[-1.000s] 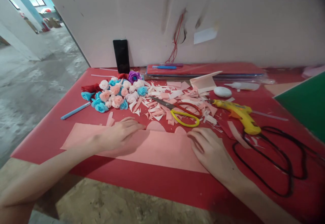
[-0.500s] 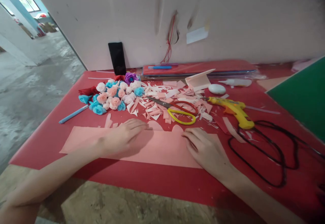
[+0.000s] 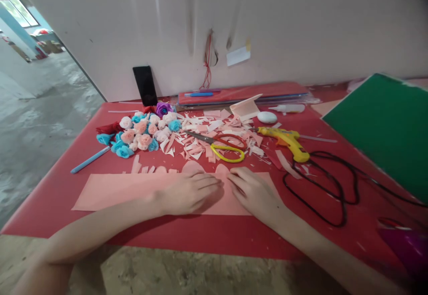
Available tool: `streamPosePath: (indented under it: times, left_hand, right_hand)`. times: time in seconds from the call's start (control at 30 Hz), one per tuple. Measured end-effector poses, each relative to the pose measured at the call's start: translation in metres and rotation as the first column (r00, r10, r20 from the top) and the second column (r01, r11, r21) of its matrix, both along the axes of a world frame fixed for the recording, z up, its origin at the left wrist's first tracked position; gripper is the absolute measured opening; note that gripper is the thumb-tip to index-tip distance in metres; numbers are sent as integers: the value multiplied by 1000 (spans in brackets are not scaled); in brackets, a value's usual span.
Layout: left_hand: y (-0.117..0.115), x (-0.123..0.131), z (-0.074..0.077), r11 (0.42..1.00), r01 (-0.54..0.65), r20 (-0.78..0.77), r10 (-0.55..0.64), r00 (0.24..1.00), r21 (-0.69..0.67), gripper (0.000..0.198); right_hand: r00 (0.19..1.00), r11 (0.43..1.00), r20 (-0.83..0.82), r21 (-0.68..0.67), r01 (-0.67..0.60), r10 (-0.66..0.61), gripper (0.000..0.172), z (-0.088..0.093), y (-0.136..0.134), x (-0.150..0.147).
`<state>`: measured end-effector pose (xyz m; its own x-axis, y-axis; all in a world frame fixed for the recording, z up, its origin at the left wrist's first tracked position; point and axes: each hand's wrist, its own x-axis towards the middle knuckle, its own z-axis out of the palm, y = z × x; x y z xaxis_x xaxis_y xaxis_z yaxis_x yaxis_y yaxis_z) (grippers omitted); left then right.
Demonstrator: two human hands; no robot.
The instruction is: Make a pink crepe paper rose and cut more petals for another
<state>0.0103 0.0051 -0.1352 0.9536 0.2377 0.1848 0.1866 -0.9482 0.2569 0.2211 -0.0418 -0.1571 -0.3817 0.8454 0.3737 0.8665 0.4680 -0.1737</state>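
A long strip of pink paper [image 3: 117, 189] lies flat across the front of the red table. My left hand [image 3: 190, 192] rests on the strip, palm down, fingers stretched to the right with the tips past its middle. Just opposite, my right hand [image 3: 256, 197] lies over the strip's right part, fingers loosely bent and apart, the tips at a rounded pink paper petal [image 3: 221, 169]. Another petal-shaped piece [image 3: 192, 167] pokes out above my left fingers. The thumb of my left hand is hidden. Neither hand visibly lifts anything.
Scissors [image 3: 227, 148] lie on paper scraps [image 3: 197, 145] behind the strip. Left are paper roses [image 3: 143, 141], a blue pen-like stick [image 3: 90, 160] and a phone [image 3: 145, 85]. Right are a yellow glue gun [image 3: 287, 142], its black cord [image 3: 314, 218] and a green board [image 3: 381, 125].
My left hand has slid right along the strip, closer to my right hand. My right hand stays by the same petal. The camera view has shifted to the right.
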Motion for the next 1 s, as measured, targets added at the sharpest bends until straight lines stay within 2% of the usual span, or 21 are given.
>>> streamPosePath:
  times: [0.17, 0.27, 0.4, 0.5, 0.6, 0.77, 0.9, 1.0]
  left_hand:
    - [0, 1, -9, 995, 79, -25, -78, 997, 59, 40]
    - [0, 0, -13, 994, 86, -50, -83, 995, 66, 40]
    - [1, 0, -13, 994, 84, -46, -81, 996, 67, 39]
    - [0, -1, -13, 994, 79, -37, -76, 996, 71, 39]
    - [0, -5, -13, 994, 79, -28, -77, 997, 74, 39]
    - [1, -12, -11, 998, 48, -41, -47, 998, 41, 39]
    - [2, -16, -9, 999, 33, -62, -33, 998, 2, 39]
    - [3, -16, -4, 999, 26, -59, -28, 998, -32, 37]
  right_hand:
    - [1000, 998, -26, -67, 1, -2, 21, 16, 18, 6]
    - [991, 992, -55, -49, 120, -122, 26, 22, 47, 16]
    - [994, 989, -14, -101, 107, -109, 42, 15, 87, 19]
    - [997, 984, 32, -164, 70, -66, 39, 6, 106, 13]
    - [997, 976, 71, -212, 48, -34, 34, 4, 115, 7]
    - [997, 968, 78, -251, 29, -9, 33, 10, 119, 3]
    - [999, 970, -15, -240, 45, -50, 22, 10, 122, 4]
    - [981, 969, -140, -229, 96, -131, 21, 10, 125, 6]
